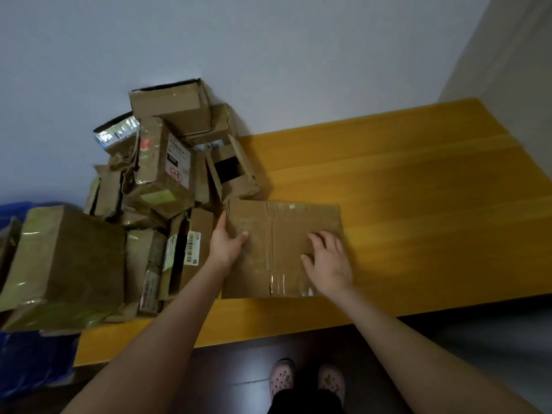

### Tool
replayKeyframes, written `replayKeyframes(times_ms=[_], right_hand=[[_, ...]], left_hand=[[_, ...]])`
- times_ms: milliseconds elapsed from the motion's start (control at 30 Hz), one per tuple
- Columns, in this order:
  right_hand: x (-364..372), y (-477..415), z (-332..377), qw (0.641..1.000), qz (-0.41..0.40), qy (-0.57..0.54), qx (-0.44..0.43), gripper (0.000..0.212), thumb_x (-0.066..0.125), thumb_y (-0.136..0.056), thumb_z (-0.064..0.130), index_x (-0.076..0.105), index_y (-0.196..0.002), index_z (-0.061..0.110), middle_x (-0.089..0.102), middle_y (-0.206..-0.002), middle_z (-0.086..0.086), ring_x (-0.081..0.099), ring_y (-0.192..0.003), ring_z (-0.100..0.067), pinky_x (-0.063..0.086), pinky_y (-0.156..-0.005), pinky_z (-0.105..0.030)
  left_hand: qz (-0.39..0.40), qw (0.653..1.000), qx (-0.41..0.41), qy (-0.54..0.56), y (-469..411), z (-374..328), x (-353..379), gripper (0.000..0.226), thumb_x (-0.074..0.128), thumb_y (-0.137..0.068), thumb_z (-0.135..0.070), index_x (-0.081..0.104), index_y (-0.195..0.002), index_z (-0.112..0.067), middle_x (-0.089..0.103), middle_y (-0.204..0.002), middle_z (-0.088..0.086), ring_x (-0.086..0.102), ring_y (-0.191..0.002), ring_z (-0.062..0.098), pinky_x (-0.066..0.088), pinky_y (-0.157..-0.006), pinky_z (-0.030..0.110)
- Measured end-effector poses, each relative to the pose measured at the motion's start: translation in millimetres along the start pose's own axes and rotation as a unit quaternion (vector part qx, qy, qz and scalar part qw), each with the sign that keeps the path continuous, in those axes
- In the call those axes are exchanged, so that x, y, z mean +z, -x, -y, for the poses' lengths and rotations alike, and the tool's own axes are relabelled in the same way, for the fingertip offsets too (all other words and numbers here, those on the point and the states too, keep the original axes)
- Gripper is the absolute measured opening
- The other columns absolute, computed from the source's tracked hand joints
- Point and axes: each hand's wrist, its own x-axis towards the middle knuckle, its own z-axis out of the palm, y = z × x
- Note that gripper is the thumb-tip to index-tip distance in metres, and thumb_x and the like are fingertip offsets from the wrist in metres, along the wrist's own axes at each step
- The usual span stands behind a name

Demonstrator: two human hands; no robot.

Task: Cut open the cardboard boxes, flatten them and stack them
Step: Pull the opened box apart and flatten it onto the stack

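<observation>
1. Nearest the camera, bottom centre: two feet in pale pink perforated clogs (pixel 307 380) on a dark floor, just before the front edge of a yellow wooden tabletop (pixel 418 204).
2. Reaching forward over that edge, two bare forearms, both ending on a flattened cardboard box (pixel 280 249) lying flat on the tabletop, centre frame, close to the front edge.
3. Left hand (pixel 227 243) at the box's left edge: grip closed around that edge, thumb on top of the card, other fingers tucked out of sight beside or beneath it.
4. Right hand (pixel 328 264) on the box's right half: grip spread apart, palm down, fingers splayed, pressing on the card and clasping nothing.
5. Long axis of the flattened box running left to right, a taped centre seam crossing it front to back, between the two hands.
6. Directly left of the flat box and touching or nearly touching its far left corner: a heap of uncut boxes (pixel 167 180), taped and crumpled, piled against a pale wall (pixel 268 55); a larger box (pixel 65 264) further left beside something blue (pixel 30 354).
7. Judgement: left hand nearer the heap, so best placed to fetch the next box; open tabletop to the right apparently free for stacking.
8. No knife or cutter visible anywhere.
</observation>
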Motion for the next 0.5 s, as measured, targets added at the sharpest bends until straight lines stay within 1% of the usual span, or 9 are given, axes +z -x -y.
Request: replayKeyframes(times_ms=[100, 167, 267, 367, 433, 500], right_hand=[[-1, -2, 11, 0.999, 0.007, 0.013, -0.035, 0.055, 0.044, -0.098, 0.039, 0.029, -0.149, 0.021, 0.022, -0.154, -0.004, 0.015, -0.144, -0.023, 0.024, -0.115, -0.037], [-3, -5, 18, 0.998, 0.030, 0.017, -0.044, 0.055, 0.043, -0.099, 0.040, 0.029, -0.149, 0.021, 0.021, -0.155, -0.004, 0.012, -0.145, -0.024, 0.022, -0.116, -0.038], [-5, -5, 22, 0.996, 0.074, 0.027, -0.043, 0.057, 0.043, -0.099, 0.041, 0.025, -0.150, 0.022, 0.017, -0.157, -0.002, 0.006, -0.147, -0.024, 0.021, -0.117, -0.040], [-5, -2, 15, 0.994, 0.099, 0.037, -0.032, 0.058, 0.044, -0.099, 0.041, 0.024, -0.151, 0.023, 0.015, -0.158, -0.003, 0.004, -0.147, -0.025, 0.023, -0.116, -0.041], [-6, -1, 7, 0.993, 0.105, 0.041, -0.018, 0.058, 0.044, -0.099, 0.041, 0.023, -0.151, 0.024, 0.014, -0.158, -0.003, 0.003, -0.148, -0.025, 0.023, -0.116, -0.041], [-6, -2, -2, 0.993, 0.106, 0.046, -0.005, 0.060, 0.044, -0.098, 0.043, 0.022, -0.151, 0.025, 0.012, -0.159, -0.003, 0.002, -0.148, -0.025, 0.022, -0.116, -0.042]], left_hand=[[-0.022, 1.000, 0.005, -0.020, -6, -4, -16, 0.077, 0.063, -0.091, -0.011, 0.019, -0.154, -0.020, 0.039, -0.150, 0.008, 0.038, -0.137, 0.027, 0.034, -0.112, 0.045], [-0.024, 0.999, -0.004, -0.037, -7, -8, -19, 0.078, 0.063, -0.091, -0.011, 0.019, -0.154, -0.020, 0.039, -0.150, 0.009, 0.039, -0.137, 0.028, 0.035, -0.112, 0.047], [-0.029, 0.997, -0.008, -0.073, -2, -7, -6, 0.079, 0.064, -0.091, -0.013, 0.017, -0.154, -0.021, 0.043, -0.147, 0.010, 0.042, -0.134, 0.029, 0.038, -0.108, 0.045], [-0.016, 0.999, -0.015, -0.049, 3, -4, 22, 0.075, 0.063, -0.091, -0.013, 0.021, -0.153, -0.022, 0.046, -0.144, 0.009, 0.045, -0.132, 0.031, 0.039, -0.105, 0.045], [-0.001, 1.000, -0.009, -0.030, 5, -3, 40, 0.070, 0.062, -0.091, -0.012, 0.026, -0.151, -0.022, 0.049, -0.142, 0.009, 0.047, -0.130, 0.031, 0.041, -0.103, 0.045], [0.007, 0.999, -0.008, -0.032, 4, -2, 50, 0.068, 0.062, -0.092, -0.014, 0.026, -0.150, -0.024, 0.050, -0.141, 0.009, 0.048, -0.128, 0.031, 0.042, -0.102, 0.045]])
